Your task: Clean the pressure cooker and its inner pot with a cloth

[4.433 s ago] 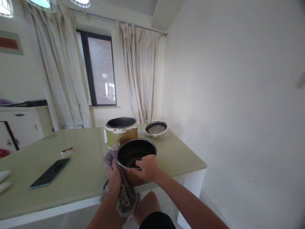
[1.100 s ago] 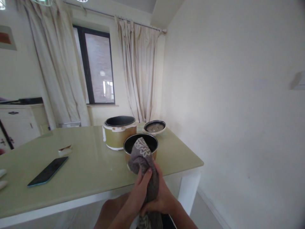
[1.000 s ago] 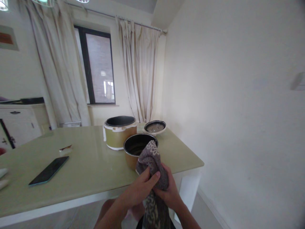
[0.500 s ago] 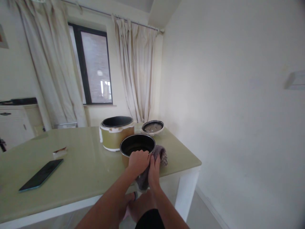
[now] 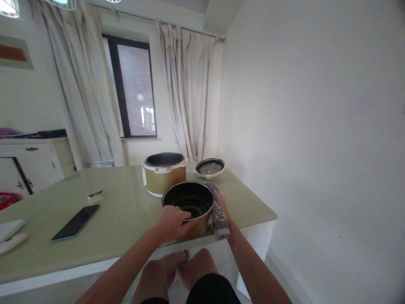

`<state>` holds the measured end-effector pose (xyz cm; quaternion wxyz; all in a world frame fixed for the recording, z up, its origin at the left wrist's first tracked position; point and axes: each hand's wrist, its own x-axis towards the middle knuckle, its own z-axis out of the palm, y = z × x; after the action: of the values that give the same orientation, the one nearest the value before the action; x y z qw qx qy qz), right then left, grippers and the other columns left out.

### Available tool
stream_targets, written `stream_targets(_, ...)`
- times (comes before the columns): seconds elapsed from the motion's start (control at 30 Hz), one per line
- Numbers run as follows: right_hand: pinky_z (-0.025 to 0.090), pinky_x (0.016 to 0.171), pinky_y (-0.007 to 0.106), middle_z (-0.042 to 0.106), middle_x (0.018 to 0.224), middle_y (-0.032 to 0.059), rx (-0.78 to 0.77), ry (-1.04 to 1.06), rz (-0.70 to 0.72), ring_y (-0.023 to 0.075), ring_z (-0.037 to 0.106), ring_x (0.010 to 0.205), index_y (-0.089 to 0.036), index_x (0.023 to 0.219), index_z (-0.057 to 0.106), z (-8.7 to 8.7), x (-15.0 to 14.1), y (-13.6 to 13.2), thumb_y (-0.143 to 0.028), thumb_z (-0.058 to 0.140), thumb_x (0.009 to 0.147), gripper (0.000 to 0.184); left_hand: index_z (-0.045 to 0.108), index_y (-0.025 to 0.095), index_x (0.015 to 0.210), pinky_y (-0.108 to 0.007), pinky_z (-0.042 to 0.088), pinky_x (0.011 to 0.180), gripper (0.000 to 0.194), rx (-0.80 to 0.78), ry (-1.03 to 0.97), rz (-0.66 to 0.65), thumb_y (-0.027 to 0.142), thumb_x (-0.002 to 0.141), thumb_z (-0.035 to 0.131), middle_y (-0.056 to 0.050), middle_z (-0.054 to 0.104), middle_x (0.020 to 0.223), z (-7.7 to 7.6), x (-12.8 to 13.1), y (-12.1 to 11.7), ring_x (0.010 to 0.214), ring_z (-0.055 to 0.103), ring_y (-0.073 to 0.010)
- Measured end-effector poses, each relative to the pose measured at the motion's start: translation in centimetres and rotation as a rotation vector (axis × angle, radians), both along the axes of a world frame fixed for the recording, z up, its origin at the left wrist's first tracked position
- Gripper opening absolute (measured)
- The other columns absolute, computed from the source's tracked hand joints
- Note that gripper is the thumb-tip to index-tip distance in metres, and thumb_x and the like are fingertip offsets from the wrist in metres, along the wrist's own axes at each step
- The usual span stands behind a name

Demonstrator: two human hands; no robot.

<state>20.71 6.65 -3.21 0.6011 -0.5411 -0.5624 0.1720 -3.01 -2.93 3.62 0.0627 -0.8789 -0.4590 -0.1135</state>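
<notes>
A round inner pot [image 5: 198, 230], dark inside with a metallic rim, stands at the table's front edge. My left hand [image 5: 173, 223] grips its near left rim, fingers over the edge and thumb along the outside. On the pot's right side my right hand [image 5: 222, 205] presses a patterned grey cloth [image 5: 219, 219] against the outer wall; its fingers are partly hidden behind the cloth. Just behind the pot is the green and white cooker body [image 5: 164, 175], its top uncovered. The round cooker lid [image 5: 209, 167] lies inner side up to the right of the body.
The green tabletop [image 5: 123, 185] has a white edge in front of my knees. A phone [image 5: 76, 222] lies to the left, with a small packet [image 5: 95, 196] behind it. White objects [image 5: 12, 236] sit at the far left. A wall [image 5: 310, 126] rises on the right.
My hands have moved apart: the left shifted to the pot's left rim, the right went with the cloth around to the right side. The view turned slightly left.
</notes>
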Motion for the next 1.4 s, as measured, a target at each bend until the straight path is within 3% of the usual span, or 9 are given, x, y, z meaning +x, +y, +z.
stream_targets(0.17,0.051,0.108,0.045,0.075,0.125,0.0165,0.173,0.127,-0.167,0.0279,0.068,0.117,-0.012,0.124,0.074,-0.5,-2.3,-5.0,-0.053,0.039,0.103,0.058,0.082,0.027,0.091,-0.034,0.040,0.065,0.055,0.059,0.000,-0.015,0.063,0.103,0.043,-0.012,0.082,0.086,-0.2,0.2,0.4,0.080,0.076,-0.0300)
stream_targets(0.27,0.046,0.112,0.043,0.074,0.124,0.0125,0.279,-0.156,-0.067,0.0268,0.064,0.122,-0.020,0.118,0.078,1.5,-2.0,-7.2,-0.044,0.048,0.103,0.041,0.082,0.027,0.090,-0.034,0.037,0.062,0.059,0.082,0.000,-0.010,0.065,0.104,0.039,-0.012,0.082,0.087,-0.4,0.4,0.6,0.079,0.077,-0.0289)
stream_targets(0.33,0.046,0.109,0.040,0.075,0.120,0.0100,0.183,-0.440,0.059,0.0262,0.065,0.120,-0.023,0.113,0.079,3.9,-1.2,-7.4,-0.037,0.051,0.102,0.034,0.082,0.026,0.089,-0.033,0.036,0.061,0.058,0.091,-0.001,-0.021,0.063,0.104,0.040,-0.011,0.082,0.086,-0.6,0.5,0.7,0.078,0.077,-0.0278)
stream_targets(0.47,0.049,0.104,0.035,0.076,0.118,0.0083,-0.090,-0.911,0.194,0.0244,0.067,0.115,-0.023,0.112,0.079,8.6,0.1,-4.7,-0.028,0.053,0.100,0.029,0.082,0.026,0.087,-0.032,0.033,0.060,0.052,0.111,0.005,-0.037,0.059,0.104,0.046,-0.011,0.081,0.081,-0.8,0.5,0.6,0.075,0.076,-0.0266)
stream_targets(0.63,0.051,0.095,0.032,0.067,0.135,0.0122,-0.153,-1.182,0.267,0.0243,0.068,0.109,-0.019,0.136,0.067,11.0,-0.3,0.2,-0.019,0.059,0.093,0.043,0.080,0.024,0.081,-0.033,0.031,0.059,0.054,0.139,0.006,-0.057,0.057,0.105,0.045,-0.011,0.079,0.074,-0.9,0.4,0.2,0.068,0.073,-0.0252)
stream_targets(0.83,0.051,0.094,0.032,0.066,0.134,0.0134,0.008,-1.415,0.477,0.0247,0.066,0.110,-0.018,0.142,0.059,12.0,-3.8,3.2,-0.011,0.067,0.089,0.054,0.077,0.024,0.074,-0.033,0.030,0.059,0.048,0.139,-0.017,-0.148,0.054,0.102,0.051,-0.008,0.077,0.068,-1.3,0.0,-0.7,0.061,0.069,-0.0215)
stream_targets(0.97,0.049,0.103,0.036,0.064,0.142,0.0116,0.234,-1.529,0.699,0.0240,0.062,0.122,-0.022,0.144,0.056,11.4,-8.6,3.3,-0.014,0.051,0.103,0.042,0.076,0.024,0.073,-0.033,0.029,0.058,0.045,0.131,-0.030,-0.196,0.053,0.100,0.055,-0.006,0.076,0.066,-1.7,-0.2,-1.0,0.059,0.067,-0.0198)
stream_targets(1.07,0.046,0.109,0.036,0.059,0.149,0.0126,0.326,-1.556,0.747,0.0240,0.057,0.132,-0.021,0.150,0.050,10.8,-10.2,3.4,-0.017,0.045,0.108,0.043,0.074,0.024,0.073,-0.033,0.030,0.059,0.047,0.120,-0.013,-0.188,0.053,0.102,0.053,-0.006,0.077,0.068,-1.6,-0.7,-1.1,0.060,0.068,-0.0205)
stream_targets(1.4,0.057,0.094,0.041,0.074,0.124,0.0222,-0.246,-1.537,0.390,0.0341,0.072,0.113,-0.010,0.131,0.069,13.3,-3.3,4.1,-0.028,0.069,0.090,0.045,0.076,0.024,0.084,-0.034,0.042,0.072,0.038,0.073,0.030,-0.104,0.055,0.100,0.059,-0.007,0.080,0.083,-0.5,-2.3,-1.2,0.086,0.074,-0.0267)
